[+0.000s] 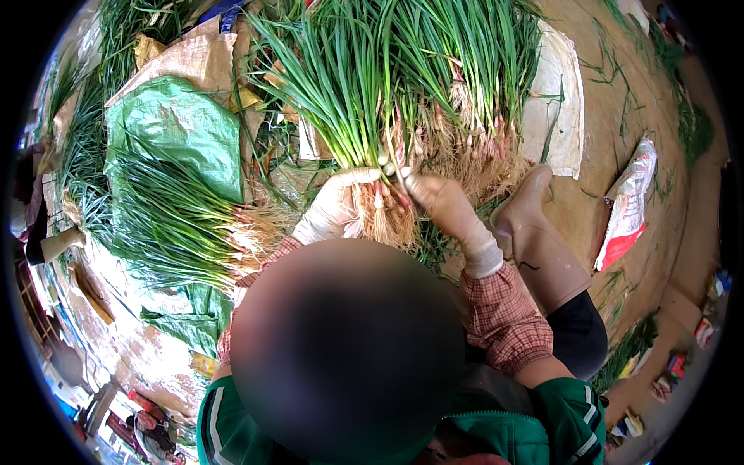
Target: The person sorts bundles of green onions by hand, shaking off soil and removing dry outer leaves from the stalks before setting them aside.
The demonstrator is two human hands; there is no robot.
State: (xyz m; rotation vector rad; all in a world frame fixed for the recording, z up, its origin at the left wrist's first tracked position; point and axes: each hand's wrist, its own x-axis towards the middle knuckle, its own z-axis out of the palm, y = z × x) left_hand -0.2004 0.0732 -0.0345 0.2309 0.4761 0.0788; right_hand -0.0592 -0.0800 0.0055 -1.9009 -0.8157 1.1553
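A bunch of green garlic [341,116] with long green leaves, pinkish stems and pale stringy roots stands before me, roots toward me. My left hand [333,203], in a pale glove, is closed round the stems just above the roots. From the right, my gloved right hand [443,203] has its fingers bent in at the same stems, thumb and fingertips close to the left thumb. What lies between the right fingertips is too small to make out. Against the bunch on the right rests a larger heap of green garlic [473,85], its roots fanned out.
Another pile of green garlic [174,217] lies at left on a green plastic sheet [174,116]. My right boot [542,240] is beside the heap's roots. A white-and-red sack [628,201] lies far right, a pale sheet [559,101] under the heap's right side. Loose leaves litter the floor.
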